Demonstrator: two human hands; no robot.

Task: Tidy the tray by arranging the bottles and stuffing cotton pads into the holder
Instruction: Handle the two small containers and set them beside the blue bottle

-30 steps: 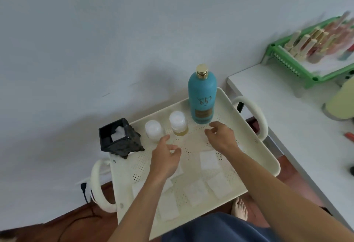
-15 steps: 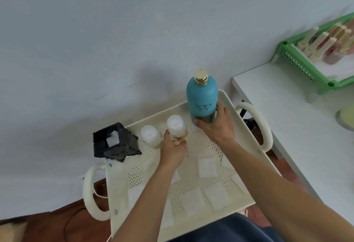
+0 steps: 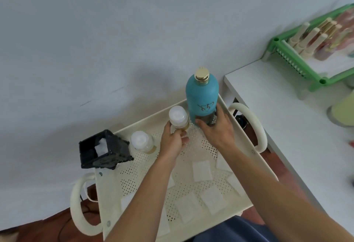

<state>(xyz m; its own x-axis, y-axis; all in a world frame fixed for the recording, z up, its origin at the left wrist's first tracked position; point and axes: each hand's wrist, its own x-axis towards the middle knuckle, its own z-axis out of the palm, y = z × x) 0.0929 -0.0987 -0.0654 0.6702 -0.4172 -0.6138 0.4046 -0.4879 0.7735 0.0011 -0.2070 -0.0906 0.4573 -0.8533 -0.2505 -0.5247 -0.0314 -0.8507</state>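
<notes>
A cream perforated tray (image 3: pixel 193 140) with loop handles holds a tall teal bottle (image 3: pixel 201 94) with a gold cap at its far right corner. My right hand (image 3: pixel 216 128) grips the base of that teal bottle. My left hand (image 3: pixel 173 140) is closed around a small white-capped bottle (image 3: pixel 178 116) just left of it. A second small white-capped bottle (image 3: pixel 142 142) stands free further left. A black square holder (image 3: pixel 104 152) with a white pad inside sits at the tray's far left corner. Several white cotton pads (image 3: pixel 201 169) lie flat on the near half of the tray.
A white table (image 3: pixel 291 111) stands to the right of the tray, carrying a green rack (image 3: pixel 298 63) of bottles and a pale yellow container (image 3: pixel 344 109). A pale wall is behind the tray. Reddish floor and a black cable show below left.
Both hands reached from the tray's middle to the bottles: the left closed on the small bottle, the right on the teal one. The small bottle now sits closer to the teal bottle.
</notes>
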